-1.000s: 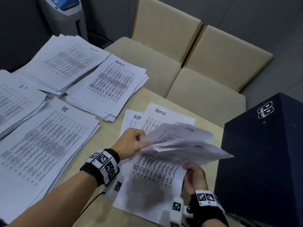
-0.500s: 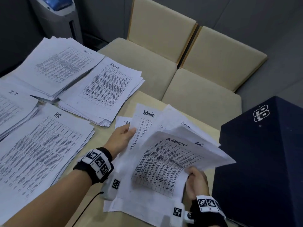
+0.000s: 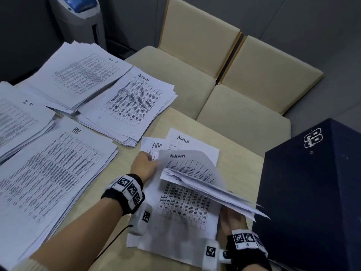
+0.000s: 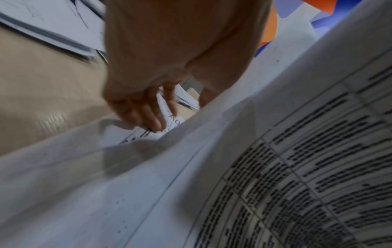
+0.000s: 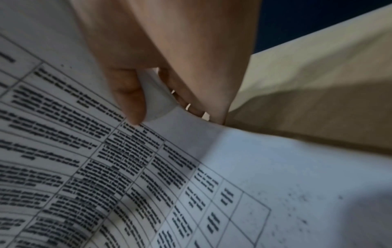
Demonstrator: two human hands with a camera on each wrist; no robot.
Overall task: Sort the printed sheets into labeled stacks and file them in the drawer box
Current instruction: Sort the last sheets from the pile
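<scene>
On the table lie loose printed sheets [image 3: 183, 141] marked ADMIN. My right hand [image 3: 232, 218] pinches the near right corner of a bundle of these sheets [image 3: 211, 190], which is lifted and bent over to the right. In the right wrist view the right hand [image 5: 146, 100] shows thumb and fingers clamped on the paper edge [image 5: 157, 94]. My left hand [image 3: 144, 165] grips the left edge of an Admin sheet [image 3: 187, 165] under the bundle. In the left wrist view the left hand [image 4: 165, 117] has paper between its fingers. The dark blue drawer box [image 3: 312, 192] stands at the right.
Sorted stacks fill the left of the table [image 3: 240, 173]: ADMIN [image 3: 132, 102], HR [image 3: 52, 173], IT [image 3: 19, 118] and one with an unreadable label [image 3: 84, 73]. Beige chairs [image 3: 195, 75] stand beyond the table's far edge, and a grey machine [image 3: 78, 16] is at the back left.
Half a second ago the bundle stood fanned open with its ADMIN labels showing. Now it is bent down to the right, baring another Admin sheet. My left hand stays at the sheets' left edge.
</scene>
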